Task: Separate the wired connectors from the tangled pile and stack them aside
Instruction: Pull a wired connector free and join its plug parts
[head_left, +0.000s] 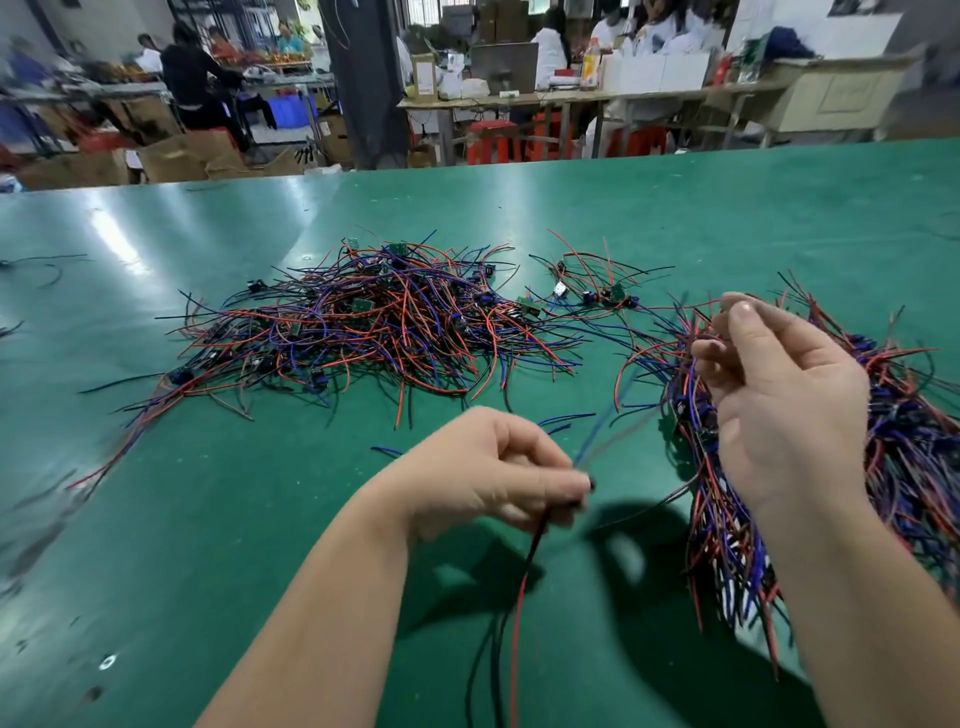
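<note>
The green worktop carries all the task material.

1. Tangled pile: lies beyond and to the left of the left-hand fingers, well apart from them. It is a loose, flat heap of thin red, blue, purple and black leads crossing in every direction. Small green circuit boards and dark connector bodies are scattered through it. Stray lead ends fan out over the worktop on its left side.

2. Left hand: its fingers are curled narrow and pinch one wired connector. A red lead and a black lead hang from below the fingers toward the near edge. A blurred blue lead runs up and to the right from the fingertips.

3. Small group: a few separate connectors with red and black leads and small boards, beyond the fingers of both hands, between the pile and the right hand.

4. Right hand: raised, palm toward the camera, fingers loosely curled among lead ends. Whether they grip a lead cannot be told.

5. Stack: directly behind and to the right of the right-hand fingers. Its leads lie roughly parallel in a long, dense bundle.
</note>
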